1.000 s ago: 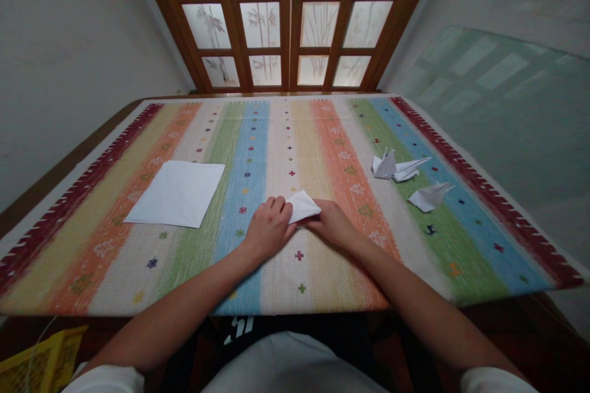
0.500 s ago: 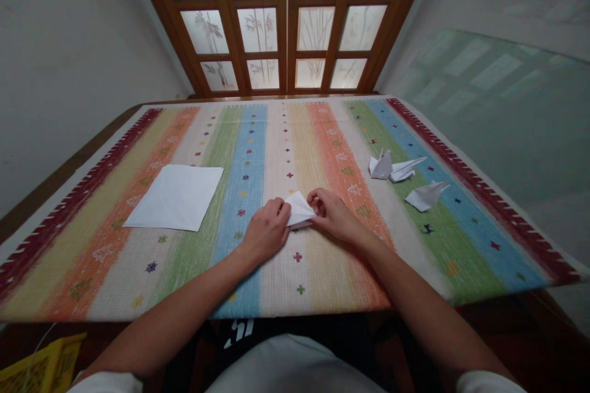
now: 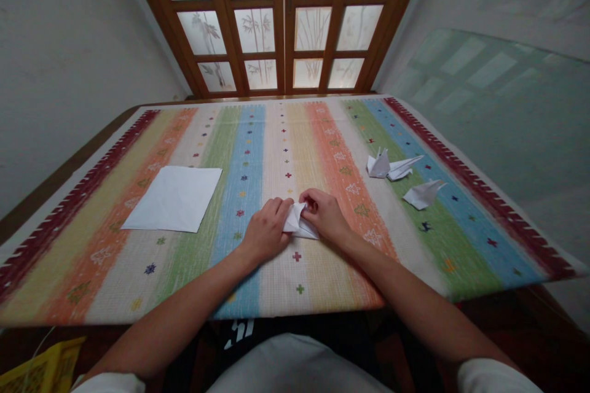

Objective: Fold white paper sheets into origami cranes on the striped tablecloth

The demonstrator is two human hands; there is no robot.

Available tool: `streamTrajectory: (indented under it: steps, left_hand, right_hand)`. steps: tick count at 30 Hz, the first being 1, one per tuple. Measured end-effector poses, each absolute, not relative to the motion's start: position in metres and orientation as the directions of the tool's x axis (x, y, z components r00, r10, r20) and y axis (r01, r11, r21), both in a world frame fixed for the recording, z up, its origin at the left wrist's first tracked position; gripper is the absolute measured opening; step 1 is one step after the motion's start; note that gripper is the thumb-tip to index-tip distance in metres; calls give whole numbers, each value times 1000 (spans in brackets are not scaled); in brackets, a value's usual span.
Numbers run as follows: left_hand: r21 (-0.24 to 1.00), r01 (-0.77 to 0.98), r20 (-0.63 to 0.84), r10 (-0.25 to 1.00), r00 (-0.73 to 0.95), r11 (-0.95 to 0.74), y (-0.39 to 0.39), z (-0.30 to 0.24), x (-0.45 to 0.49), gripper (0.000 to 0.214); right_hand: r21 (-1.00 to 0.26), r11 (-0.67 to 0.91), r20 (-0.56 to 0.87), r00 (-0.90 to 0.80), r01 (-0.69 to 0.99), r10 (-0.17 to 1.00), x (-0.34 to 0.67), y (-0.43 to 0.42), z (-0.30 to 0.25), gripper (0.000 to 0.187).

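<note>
Folded paper [image 3: 293,221] at centre of striped surface [image 3: 341,285], toward the near edge. Left hand [image 3: 267,227] curls over its left end, fingers closed on it; right hand [image 3: 324,215] pinches its raised part between thumb and fingers. White sheet [image 3: 173,199] lies flat to the left. Three paper birds [image 3: 421,194] sit right and a little farther, two of them close together.

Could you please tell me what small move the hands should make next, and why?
I would probably press the raised flap flat with the right hand, since it seems to stand up from the folded paper while the left hand holds its left side.
</note>
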State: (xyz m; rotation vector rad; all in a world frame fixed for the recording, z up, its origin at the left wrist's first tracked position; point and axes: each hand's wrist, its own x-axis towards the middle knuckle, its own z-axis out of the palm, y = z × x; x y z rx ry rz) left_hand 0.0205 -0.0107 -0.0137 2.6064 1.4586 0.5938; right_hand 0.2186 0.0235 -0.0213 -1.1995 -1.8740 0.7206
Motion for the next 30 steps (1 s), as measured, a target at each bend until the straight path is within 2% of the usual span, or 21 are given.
streamTrajectory:
  steps: [10,15,25,30]
  left_hand:
    - [250,815,324,838,439,-523,-9,-15,17,51]
    - [281,813,340,845,413,-511,-9,-13,16,43]
    - [299,816,342,854,392,-495,-9,-12,17,35]
    - [291,820,357,851,385,-493,-10,-11,17,28]
  right_hand:
    - [-740,448,361,-265,502,894,211,18,-23,17]
    - [-744,477,366,-311,469,877,207,13,-24,17]
    - [-760,469,403,-239,451,883,207,11,-22,13]
    - [-740,503,383,-335,446,861,207,10,-24,16]
